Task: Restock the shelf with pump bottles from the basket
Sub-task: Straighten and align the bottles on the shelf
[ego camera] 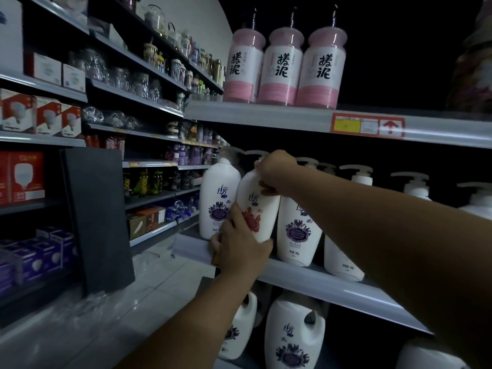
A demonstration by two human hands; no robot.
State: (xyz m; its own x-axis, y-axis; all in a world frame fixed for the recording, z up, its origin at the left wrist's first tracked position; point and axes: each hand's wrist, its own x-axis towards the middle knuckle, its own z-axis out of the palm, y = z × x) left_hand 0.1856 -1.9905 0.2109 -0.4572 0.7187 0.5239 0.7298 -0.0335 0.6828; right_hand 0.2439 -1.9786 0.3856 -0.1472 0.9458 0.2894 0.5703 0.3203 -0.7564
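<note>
A white pump bottle with a red flower label [257, 202] is tilted at the front edge of the middle shelf [332, 284]. My left hand [241, 247] grips its base from below. My right hand [275, 171] grips its neck and pump at the top. It sits between two white pump bottles with purple labels, one on the left [218, 198] and one on the right [296, 231]. More white pump bottles [359, 179] stand in a row further right on the same shelf. The basket is out of view.
Three pink-capped bottles [283, 67] stand on the shelf above, over a red price tag [368, 125]. Large white jugs [294, 339] fill the shelf below. A dark panel [97, 217] leans at the left, beside shelves of boxes and glassware along the tiled aisle.
</note>
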